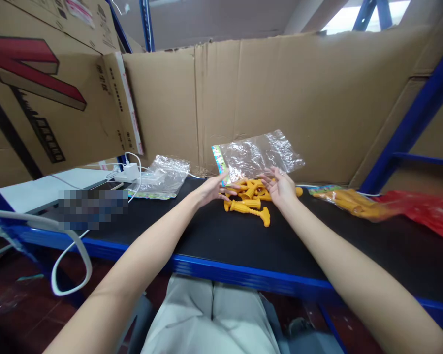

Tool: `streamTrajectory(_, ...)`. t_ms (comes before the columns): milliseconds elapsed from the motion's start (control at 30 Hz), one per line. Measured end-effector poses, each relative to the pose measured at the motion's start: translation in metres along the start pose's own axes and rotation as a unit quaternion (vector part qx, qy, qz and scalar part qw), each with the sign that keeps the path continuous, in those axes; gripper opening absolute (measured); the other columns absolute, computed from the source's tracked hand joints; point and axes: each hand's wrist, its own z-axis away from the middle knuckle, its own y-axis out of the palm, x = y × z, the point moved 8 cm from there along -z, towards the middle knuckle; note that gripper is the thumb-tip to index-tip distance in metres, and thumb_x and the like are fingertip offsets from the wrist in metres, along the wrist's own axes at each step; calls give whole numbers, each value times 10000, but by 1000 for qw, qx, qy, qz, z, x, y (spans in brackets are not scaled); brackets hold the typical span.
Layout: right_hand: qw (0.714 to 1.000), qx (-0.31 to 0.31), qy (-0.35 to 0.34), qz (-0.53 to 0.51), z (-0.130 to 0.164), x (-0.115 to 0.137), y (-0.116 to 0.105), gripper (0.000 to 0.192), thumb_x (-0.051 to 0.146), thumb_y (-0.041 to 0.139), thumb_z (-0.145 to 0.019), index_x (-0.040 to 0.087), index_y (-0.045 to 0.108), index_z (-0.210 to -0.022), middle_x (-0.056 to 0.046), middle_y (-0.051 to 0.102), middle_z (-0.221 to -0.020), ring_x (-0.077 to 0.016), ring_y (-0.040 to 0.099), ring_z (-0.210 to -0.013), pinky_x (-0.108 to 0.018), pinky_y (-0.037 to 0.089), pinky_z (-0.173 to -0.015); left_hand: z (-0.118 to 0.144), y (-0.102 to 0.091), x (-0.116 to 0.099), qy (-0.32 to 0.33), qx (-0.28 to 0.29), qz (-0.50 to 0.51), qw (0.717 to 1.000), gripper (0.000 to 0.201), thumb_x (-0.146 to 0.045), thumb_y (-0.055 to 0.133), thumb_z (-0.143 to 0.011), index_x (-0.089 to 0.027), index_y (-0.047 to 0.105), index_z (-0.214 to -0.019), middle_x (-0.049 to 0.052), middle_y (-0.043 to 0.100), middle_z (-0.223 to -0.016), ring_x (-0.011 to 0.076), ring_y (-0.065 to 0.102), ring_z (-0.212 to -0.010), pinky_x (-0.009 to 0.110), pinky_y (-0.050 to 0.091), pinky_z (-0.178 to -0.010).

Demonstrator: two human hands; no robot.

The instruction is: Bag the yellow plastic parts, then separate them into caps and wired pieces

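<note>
A small heap of yellow plastic parts [248, 204] lies on the black table top [225, 236], in front of a clear plastic bag [258, 156] that leans on the cardboard wall. My left hand [211, 189] reaches to the left side of the heap with fingers spread, touching the parts near the bag's mouth. On the right side of the heap rests my right hand [280, 188], fingers apart over the parts. Neither hand has closed on anything.
Another clear bag [162, 177] lies at the left beside a white charger [127, 173] and cables. A filled bag of yellow parts [349, 200] and a red bag [424, 214] lie at the right. Cardboard walls stand behind; the table edge is blue.
</note>
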Motion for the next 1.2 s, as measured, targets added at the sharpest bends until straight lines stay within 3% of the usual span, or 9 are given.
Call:
streamTrajectory(233,999,-26,12,21,-2,-11,-3,110,177,502,-849,172,577,-767,18,659,-732,-46,556,-506,-130,444,-428,-11,-11,17,-7,-69,-91,993,200,-293,601,-787,-97,570,-757,126,689,-802,122,605,-567,231,447,-522)
streamTrajectory(367,999,-28,26,0,-10,-8,-10,172,187,423,-893,170,551,-780,-4,663,-738,-79,619,-622,-187,519,-574,-13,-14,11,44,-112,-174,978,328,-370,588,-788,-113,567,-990,150,646,-1050,198,630,-881,286,494,-688)
streamTrajectory(467,998,-43,37,2,-11,-1,-15,221,203,341,-926,168,514,-793,-16,664,-744,-91,640,-638,-210,532,-600,-5,-14,-9,164,-185,-335,909,697,-375,673,-706,-136,382,-1293,180,430,-1351,278,440,-1213,410,402,-948)
streamTrajectory(567,997,-54,33,33,-10,6,-19,219,200,337,-927,163,500,-786,-16,656,-708,-87,633,-583,-185,514,-528,7,1,-24,260,-204,-523,785,939,-325,701,-667,-186,160,-1422,164,134,-1499,315,170,-1360,498,218,-1065)
streamTrajectory(667,997,-33,18,63,-11,6,-16,184,189,386,-906,157,518,-782,-20,654,-682,-89,615,-528,-180,495,-475,12,14,-28,285,-177,-656,676,811,-212,578,-765,-265,130,-1439,98,45,-1524,300,48,-1386,558,103,-1072)
streamTrajectory(767,997,3,12,75,-12,3,-10,163,176,416,-890,156,545,-793,-14,652,-655,-77,574,-462,-179,485,-449,12,25,-23,281,-106,-739,603,693,-85,461,-797,-316,240,-1412,59,159,-1511,269,94,-1387,597,20,-1060)
streamTrajectory(900,995,44,21,84,-7,5,-2,169,194,415,-898,159,569,-838,0,654,-661,-59,534,-408,-166,458,-409,15,37,-23,298,-37,-768,566,601,-66,359,-843,-294,290,-1395,62,327,-1449,217,239,-1356,603,-27,-1059)
streamTrajectory(1067,992,96,15,82,1,17,8,204,340,446,-892,176,567,-902,-9,667,-752,-81,589,-487,-179,466,-419,29,41,-50,339,-100,-769,533,595,-39,311,-840,-206,271,-1409,103,364,-1421,199,305,-1328,556,-17,-1091)
streamTrajectory(1200,986,126,3,113,3,17,12,245,398,518,-842,163,578,-874,-23,658,-741,-92,585,-478,-192,454,-407,48,22,-70,348,-137,-782,498,594,-41,316,-829,-174,284,-1407,114,349,-1426,215,283,-1337,544,56,-1105)
